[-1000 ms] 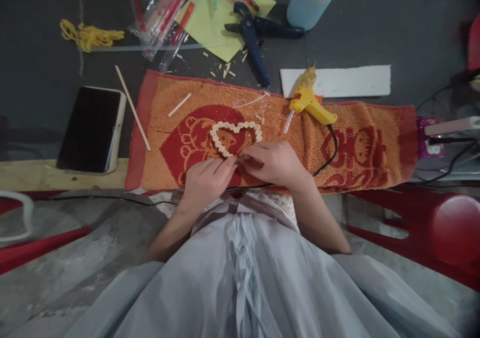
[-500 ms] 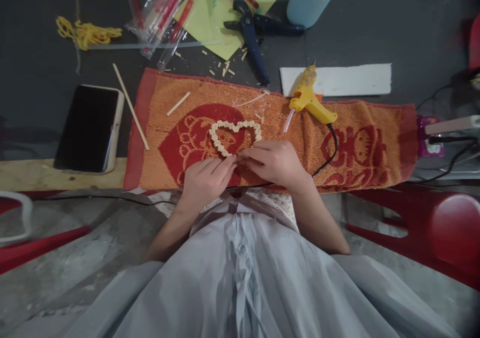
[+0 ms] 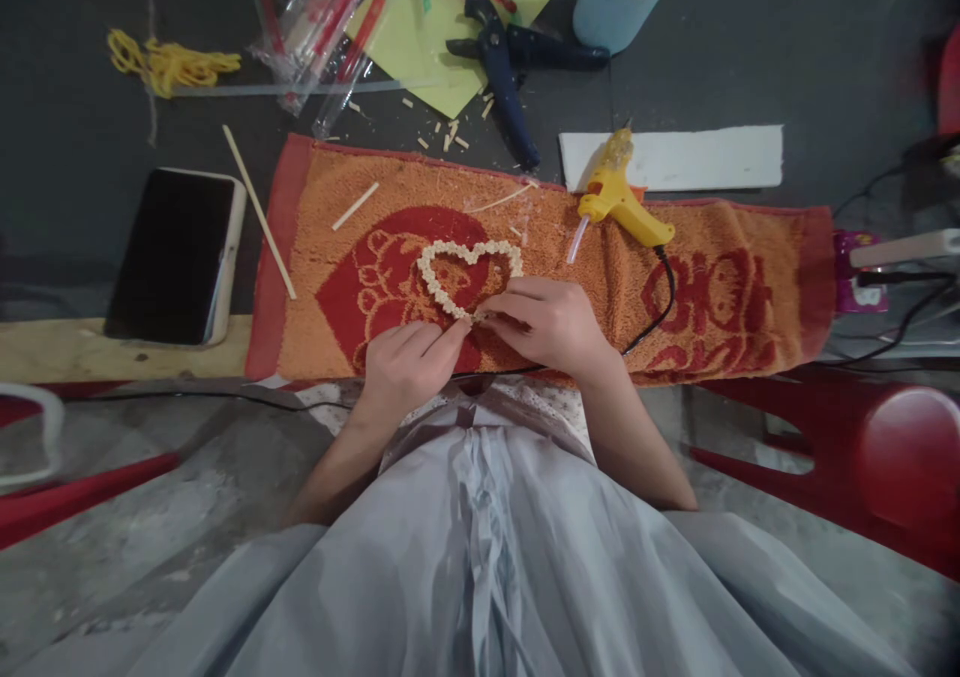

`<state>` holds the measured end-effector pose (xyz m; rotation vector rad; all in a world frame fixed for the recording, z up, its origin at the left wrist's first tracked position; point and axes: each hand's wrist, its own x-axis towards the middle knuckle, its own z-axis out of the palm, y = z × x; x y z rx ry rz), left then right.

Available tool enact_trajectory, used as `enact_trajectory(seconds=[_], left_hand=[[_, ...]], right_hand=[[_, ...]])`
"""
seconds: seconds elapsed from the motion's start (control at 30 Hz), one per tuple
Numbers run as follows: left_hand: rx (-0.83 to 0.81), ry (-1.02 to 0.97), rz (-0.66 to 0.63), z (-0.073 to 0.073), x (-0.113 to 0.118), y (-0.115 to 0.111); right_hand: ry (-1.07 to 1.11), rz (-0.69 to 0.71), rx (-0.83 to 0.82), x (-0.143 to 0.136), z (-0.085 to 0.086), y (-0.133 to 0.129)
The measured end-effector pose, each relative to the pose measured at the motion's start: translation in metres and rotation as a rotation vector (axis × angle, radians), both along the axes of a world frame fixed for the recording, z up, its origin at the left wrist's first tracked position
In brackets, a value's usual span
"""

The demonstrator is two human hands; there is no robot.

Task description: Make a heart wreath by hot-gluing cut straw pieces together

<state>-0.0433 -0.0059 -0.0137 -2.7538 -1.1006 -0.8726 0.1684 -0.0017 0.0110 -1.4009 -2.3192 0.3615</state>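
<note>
A heart-shaped frame (image 3: 448, 302) made of small pale pieces lies on an orange and red towel (image 3: 742, 287), its point toward me. My left hand (image 3: 414, 362) is at that lower point, thumb and forefinger pinched together. From the right, my right hand (image 3: 551, 322) pinches at the same tip and covers part of the heart's right side. The fingertips of both hands nearly meet, and any small piece between them is too small to make out. Beyond my right hand, a yellow glue gun (image 3: 616, 197) with a clear glue stick rests on the towel.
Dark blue cutters (image 3: 504, 72) lie at the back among cut wooden bits, beside yellow paper (image 3: 405, 42). A phone (image 3: 176, 255) and a thin wooden stick (image 3: 259, 212) are on the left. A white strip (image 3: 705, 157) and a blue bottle (image 3: 621, 2) stand farther off. The glue gun's black cord (image 3: 660, 307) runs along the towel.
My left fingers have drawn back slightly from the heart's tip, baring more of its lower left edge. My right hand has shifted very little. The heart stays in place.
</note>
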Motion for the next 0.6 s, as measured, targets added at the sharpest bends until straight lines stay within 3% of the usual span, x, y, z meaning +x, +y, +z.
enact_trajectory(seconds=[0.6], left_hand=[[0.037,0.024,0.014,-0.0011,-0.0003,-0.0005]], right_hand=[[0.006,0.018,0.010,0.0028,-0.0036,-0.0003]])
